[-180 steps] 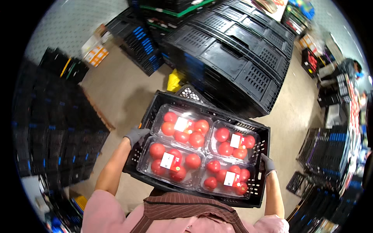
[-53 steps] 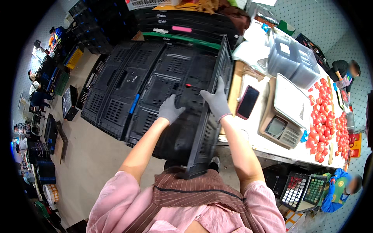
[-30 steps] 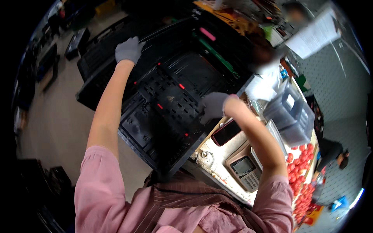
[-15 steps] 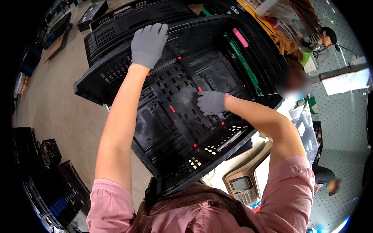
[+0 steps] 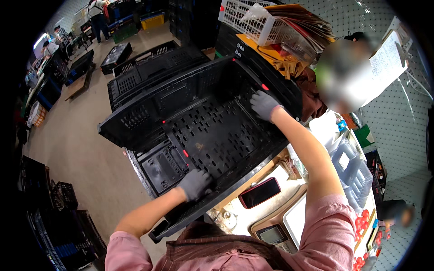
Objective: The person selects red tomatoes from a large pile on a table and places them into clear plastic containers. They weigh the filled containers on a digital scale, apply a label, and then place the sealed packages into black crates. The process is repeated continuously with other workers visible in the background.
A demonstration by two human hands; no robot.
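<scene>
A black folding crate [image 5: 135,126] lies open before me at the table's edge, long walls raised, right end panel upright, left end panel [image 5: 156,169] folded down with a latch mechanism showing. My left hand [image 5: 193,184], gray-gloved, curls its fingers on the crate's inside near that folded panel. My right hand [image 5: 266,105], also gloved, rests against the upright right end, fingers apart and slightly bent. Right of the crate, the white worktable [image 5: 246,212] holds a phone [image 5: 259,192], a scale [image 5: 272,234], clear plastic containers [image 5: 348,169] and red tomatoes [image 5: 361,221].
Stacked folded crates [image 5: 153,65] lie beyond. A white basket [image 5: 244,18] of folders and a paper sheet [image 5: 389,63] are at upper right. Several people [image 5: 97,18] stand in the background; another person [image 5: 391,210] is at the far right. Crate stacks [image 5: 40,203] line the left.
The tomato crate seen earlier is out of view. The folding crate's right end panel has risen. My left hand moved from the far wall down to the lower left, my right hand to the right end.
</scene>
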